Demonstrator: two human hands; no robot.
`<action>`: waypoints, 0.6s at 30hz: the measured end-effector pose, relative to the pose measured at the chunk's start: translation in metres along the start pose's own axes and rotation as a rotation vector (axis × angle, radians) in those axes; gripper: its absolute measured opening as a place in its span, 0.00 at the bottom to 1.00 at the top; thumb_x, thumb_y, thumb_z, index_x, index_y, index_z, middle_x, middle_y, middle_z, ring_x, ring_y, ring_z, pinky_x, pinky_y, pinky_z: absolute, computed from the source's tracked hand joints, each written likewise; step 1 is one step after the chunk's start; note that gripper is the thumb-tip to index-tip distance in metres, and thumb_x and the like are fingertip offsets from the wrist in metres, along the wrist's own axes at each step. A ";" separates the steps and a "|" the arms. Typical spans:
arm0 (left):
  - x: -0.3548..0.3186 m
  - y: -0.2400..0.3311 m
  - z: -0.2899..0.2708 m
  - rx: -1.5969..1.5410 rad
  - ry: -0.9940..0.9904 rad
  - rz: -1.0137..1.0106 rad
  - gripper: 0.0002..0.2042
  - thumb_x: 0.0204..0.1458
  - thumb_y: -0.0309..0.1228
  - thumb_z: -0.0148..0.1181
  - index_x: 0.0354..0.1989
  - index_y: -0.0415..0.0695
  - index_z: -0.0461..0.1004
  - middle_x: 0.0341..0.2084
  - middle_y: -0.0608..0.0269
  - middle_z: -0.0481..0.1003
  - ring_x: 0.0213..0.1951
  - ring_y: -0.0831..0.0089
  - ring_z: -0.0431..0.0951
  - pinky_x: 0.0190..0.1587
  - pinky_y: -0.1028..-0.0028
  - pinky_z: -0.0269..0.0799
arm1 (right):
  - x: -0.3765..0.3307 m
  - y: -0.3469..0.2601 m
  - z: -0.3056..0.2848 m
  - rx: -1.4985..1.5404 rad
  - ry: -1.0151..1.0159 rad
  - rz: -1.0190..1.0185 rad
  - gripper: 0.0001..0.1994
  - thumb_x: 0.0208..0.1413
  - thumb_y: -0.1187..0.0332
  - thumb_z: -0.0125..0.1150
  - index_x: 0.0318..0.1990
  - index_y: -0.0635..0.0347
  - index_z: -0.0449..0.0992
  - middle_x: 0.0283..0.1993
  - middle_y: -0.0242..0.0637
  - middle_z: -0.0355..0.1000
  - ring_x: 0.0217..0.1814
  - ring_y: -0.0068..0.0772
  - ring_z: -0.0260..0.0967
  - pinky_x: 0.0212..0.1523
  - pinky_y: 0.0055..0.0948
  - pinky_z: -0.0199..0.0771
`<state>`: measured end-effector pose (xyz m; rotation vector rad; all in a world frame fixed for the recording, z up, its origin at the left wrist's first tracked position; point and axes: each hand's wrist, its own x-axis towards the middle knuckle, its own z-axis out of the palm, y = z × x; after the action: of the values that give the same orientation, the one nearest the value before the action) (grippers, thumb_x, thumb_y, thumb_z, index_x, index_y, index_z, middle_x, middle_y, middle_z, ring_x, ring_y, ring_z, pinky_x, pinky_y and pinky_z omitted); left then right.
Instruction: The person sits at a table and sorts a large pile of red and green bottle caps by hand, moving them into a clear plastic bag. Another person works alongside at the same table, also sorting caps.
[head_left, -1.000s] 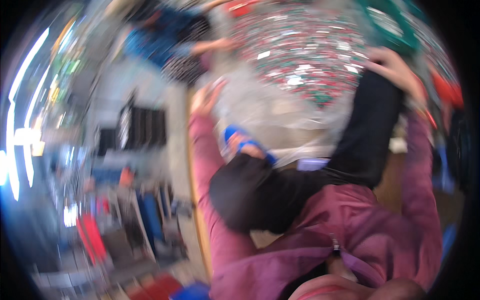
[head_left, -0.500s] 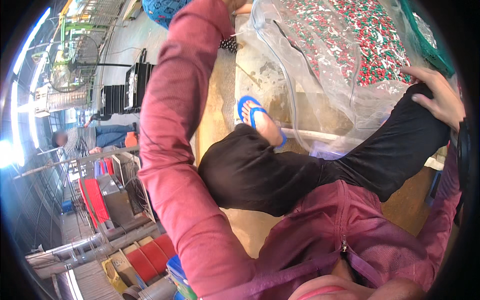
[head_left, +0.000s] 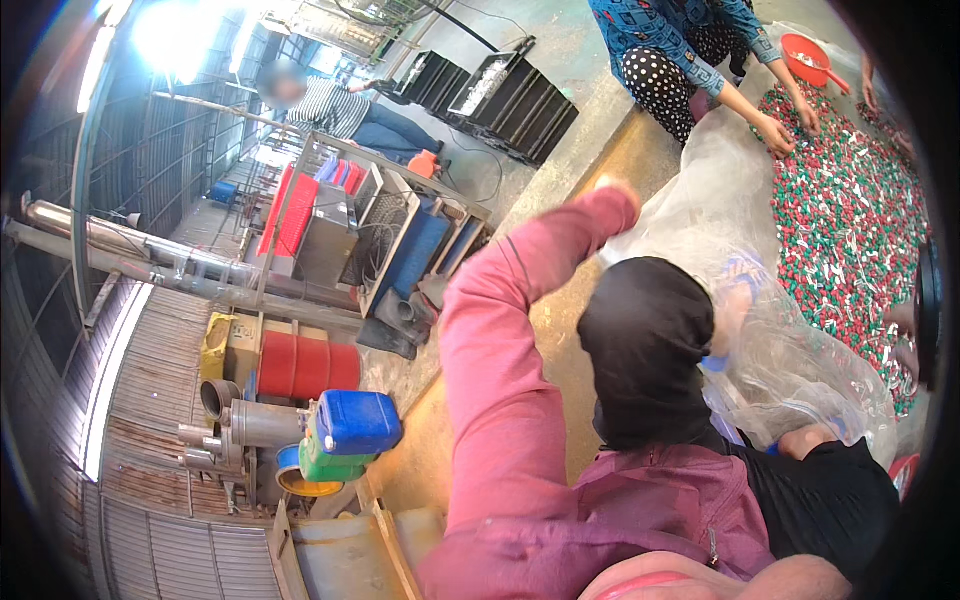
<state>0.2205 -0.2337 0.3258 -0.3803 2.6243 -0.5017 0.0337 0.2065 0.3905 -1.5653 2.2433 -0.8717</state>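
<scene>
The person sits on the floor beside a clear plastic sheet point(head_left: 730, 210) spread over the concrete, and on that sheet lies a wide heap of small red, green and white plastic pieces point(head_left: 850, 220).

The left hand point(head_left: 612, 188) is raised at the end of a pink sleeve point(head_left: 500, 340), just beyond the near left edge of the plastic sheet and well apart from the heap. It is blurred and mostly hidden behind the cuff, so I cannot tell whether its fingers are spread or closed, and nothing can be seen in it.

The right hand point(head_left: 905, 335) shows only as a sliver at the right rim of the view, over the near right side of the heap. It is too cut off to tell how its fingers stand or whether it touches the pieces.

The person's bent knee in black trousers point(head_left: 645, 350) rises against the near edge of the sheet, with a blue sandal point(head_left: 735, 285) showing dimly through the plastic beside it.

At the far side of the sheet a co-worker in a blue patterned top point(head_left: 680, 30) crouches, one hand point(head_left: 775, 135) resting on the far edge of the heap. A red bowl point(head_left: 818, 55) stands just beyond the heap near that person. Left of the sheet, well apart, stand a red drum point(head_left: 300, 365) and a blue jerrycan point(head_left: 355, 420).
</scene>
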 end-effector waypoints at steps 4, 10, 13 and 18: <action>-0.023 0.000 0.031 0.195 -0.377 0.355 0.17 0.50 0.42 0.49 0.42 0.45 0.76 0.37 0.51 0.75 0.42 0.61 0.77 0.44 0.62 0.72 | 0.027 0.040 0.003 0.086 0.069 0.018 0.19 0.45 0.71 0.63 0.48 0.58 0.72 0.35 0.39 0.70 0.37 0.37 0.67 0.39 0.33 0.67; 0.102 0.042 -0.094 0.217 0.051 -0.005 0.30 0.41 0.52 0.65 0.45 0.39 0.72 0.36 0.44 0.76 0.41 0.53 0.77 0.41 0.59 0.73 | 0.082 0.170 0.012 0.270 0.320 0.261 0.17 0.45 0.70 0.62 0.46 0.59 0.72 0.30 0.37 0.70 0.32 0.32 0.67 0.35 0.31 0.68; 0.161 0.117 -0.130 -0.280 0.696 0.733 0.14 0.51 0.29 0.55 0.47 0.41 0.71 0.37 0.49 0.76 0.39 0.53 0.76 0.43 0.62 0.71 | 0.073 0.234 0.033 0.361 0.491 0.457 0.16 0.46 0.70 0.62 0.45 0.59 0.73 0.28 0.36 0.70 0.30 0.30 0.68 0.32 0.30 0.68; 0.227 0.288 -0.029 -0.608 0.301 1.043 0.16 0.48 0.30 0.59 0.46 0.43 0.74 0.40 0.50 0.75 0.44 0.54 0.75 0.47 0.64 0.69 | 0.025 0.289 0.154 0.512 0.620 0.836 0.14 0.48 0.68 0.62 0.43 0.60 0.73 0.22 0.32 0.69 0.24 0.23 0.66 0.26 0.26 0.67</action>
<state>-0.0417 -0.0449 0.1507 0.9333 2.7309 0.6247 -0.1119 0.2022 0.0966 -0.0725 2.3973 -1.5757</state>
